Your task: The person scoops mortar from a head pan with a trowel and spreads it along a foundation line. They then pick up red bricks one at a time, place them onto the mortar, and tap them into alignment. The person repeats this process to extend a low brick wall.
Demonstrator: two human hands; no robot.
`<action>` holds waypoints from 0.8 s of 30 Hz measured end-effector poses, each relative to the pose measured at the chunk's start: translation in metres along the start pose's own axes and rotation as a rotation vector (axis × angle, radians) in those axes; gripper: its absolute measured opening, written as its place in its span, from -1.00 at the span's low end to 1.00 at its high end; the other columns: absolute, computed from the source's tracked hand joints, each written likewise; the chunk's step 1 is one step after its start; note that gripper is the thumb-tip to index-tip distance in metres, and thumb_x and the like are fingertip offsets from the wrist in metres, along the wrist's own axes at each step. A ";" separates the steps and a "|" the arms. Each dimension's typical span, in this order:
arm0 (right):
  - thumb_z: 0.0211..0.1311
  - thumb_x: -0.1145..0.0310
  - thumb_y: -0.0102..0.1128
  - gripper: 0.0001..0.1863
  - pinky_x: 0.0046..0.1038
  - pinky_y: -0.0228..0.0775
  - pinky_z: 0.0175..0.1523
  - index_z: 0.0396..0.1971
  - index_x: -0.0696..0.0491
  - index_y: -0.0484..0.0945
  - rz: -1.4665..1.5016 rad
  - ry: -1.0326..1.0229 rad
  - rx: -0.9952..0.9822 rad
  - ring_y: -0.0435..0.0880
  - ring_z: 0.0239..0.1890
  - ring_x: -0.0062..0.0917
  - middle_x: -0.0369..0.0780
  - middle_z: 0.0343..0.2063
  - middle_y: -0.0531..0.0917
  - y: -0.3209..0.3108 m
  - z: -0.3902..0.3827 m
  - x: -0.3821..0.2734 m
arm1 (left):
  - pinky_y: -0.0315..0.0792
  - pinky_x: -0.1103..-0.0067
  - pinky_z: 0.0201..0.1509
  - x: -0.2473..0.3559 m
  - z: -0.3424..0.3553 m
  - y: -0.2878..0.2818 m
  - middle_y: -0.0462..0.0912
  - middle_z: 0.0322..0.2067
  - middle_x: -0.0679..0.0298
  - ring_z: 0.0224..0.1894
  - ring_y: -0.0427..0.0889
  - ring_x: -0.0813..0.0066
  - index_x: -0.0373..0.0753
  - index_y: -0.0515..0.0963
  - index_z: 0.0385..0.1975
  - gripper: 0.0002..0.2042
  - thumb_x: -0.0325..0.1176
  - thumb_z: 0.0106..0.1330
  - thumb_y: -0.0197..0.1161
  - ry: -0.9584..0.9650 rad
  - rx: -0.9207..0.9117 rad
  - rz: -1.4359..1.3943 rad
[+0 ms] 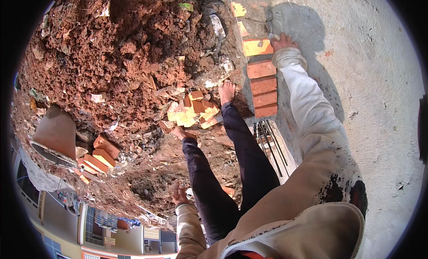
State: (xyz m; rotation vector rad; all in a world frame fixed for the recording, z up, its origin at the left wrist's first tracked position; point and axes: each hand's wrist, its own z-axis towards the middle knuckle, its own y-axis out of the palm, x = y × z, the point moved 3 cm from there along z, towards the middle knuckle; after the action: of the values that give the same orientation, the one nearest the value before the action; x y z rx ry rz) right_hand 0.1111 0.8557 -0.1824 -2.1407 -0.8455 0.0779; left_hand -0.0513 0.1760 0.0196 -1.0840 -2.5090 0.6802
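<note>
Nearest us is our tan jacket [281, 201], and beyond it our right hand [285, 41] reaches to the grey concrete [374, 112], beside the farthest of five bricks [262, 69] in a row. Its fingers are bent and spread; a small pale thing shows at the fingertips, but we cannot tell whether we grip it. Our left hand [180, 194] hangs well back, half open and seemingly holding nothing.

From the right hand, the row runs back toward us, with a string [245, 56] along its left side. Ahead of the left hand, broken bricks [196, 108] lie between our feet; farther left, more bricks [105, 147] sit beside a bucket [58, 132].

We judge the step to be setting or tidying the far brick. Going on calls for keeping it level with its neighbours and true to the string.
</note>
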 end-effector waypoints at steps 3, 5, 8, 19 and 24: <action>-0.02 0.37 0.14 -0.58 -0.16 0.22 0.09 -0.07 -0.19 0.46 0.043 0.101 0.042 0.32 0.10 -0.30 -0.21 -0.05 0.38 -0.035 -0.009 -0.010 | 0.36 0.49 -0.19 -0.017 -0.004 -0.006 0.52 -0.18 0.32 -0.20 0.49 0.47 -0.07 0.41 0.07 -0.53 -0.16 0.12 0.22 -0.004 0.072 -0.002; 0.02 0.35 0.10 -0.61 -0.16 0.20 0.11 -0.07 -0.20 0.46 0.020 0.178 0.045 0.32 0.12 -0.30 -0.21 -0.03 0.37 -0.032 -0.011 0.006 | 0.37 0.57 -0.29 -0.005 -0.012 0.010 0.54 -0.32 0.33 -0.30 0.51 0.52 -0.14 0.46 0.00 -0.58 -0.23 0.10 0.26 -0.052 0.090 -0.053; 0.09 0.33 0.03 -0.63 -0.16 0.18 0.13 -0.05 -0.21 0.46 -0.032 0.181 0.015 0.31 0.13 -0.32 -0.21 0.00 0.36 -0.010 0.006 0.007 | 0.38 0.62 -0.33 -0.015 -0.009 0.009 0.58 -0.40 0.36 -0.32 0.54 0.58 -0.14 0.50 -0.04 -0.60 -0.26 0.09 0.29 -0.057 0.130 -0.116; 0.05 0.32 0.06 -0.71 -0.16 0.20 0.07 -0.16 -0.19 0.52 -0.167 -0.050 0.101 0.35 0.07 -0.37 -0.24 -0.09 0.39 0.003 0.006 -0.004 | 0.32 0.66 -0.45 -0.024 -0.013 0.006 0.59 -0.36 0.36 -0.43 0.48 0.62 -0.05 0.53 -0.07 -0.64 -0.39 0.08 0.30 -0.161 0.140 -0.151; 0.04 0.33 0.09 -0.65 -0.19 0.27 0.05 -0.10 -0.17 0.51 -0.058 0.008 0.111 0.39 0.06 -0.30 -0.21 -0.06 0.40 -0.002 -0.002 -0.011 | 0.41 0.59 -0.34 -0.039 0.004 -0.017 0.57 -0.30 0.20 -0.33 0.52 0.49 -0.15 0.41 0.07 -0.53 -0.27 0.11 0.27 -0.071 0.081 -0.086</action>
State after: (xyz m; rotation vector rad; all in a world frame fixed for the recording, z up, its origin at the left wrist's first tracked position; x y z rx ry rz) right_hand 0.1017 0.8487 -0.1820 -2.0102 -0.8778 0.0852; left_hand -0.0373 0.1359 0.0216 -0.9339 -2.5467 0.8016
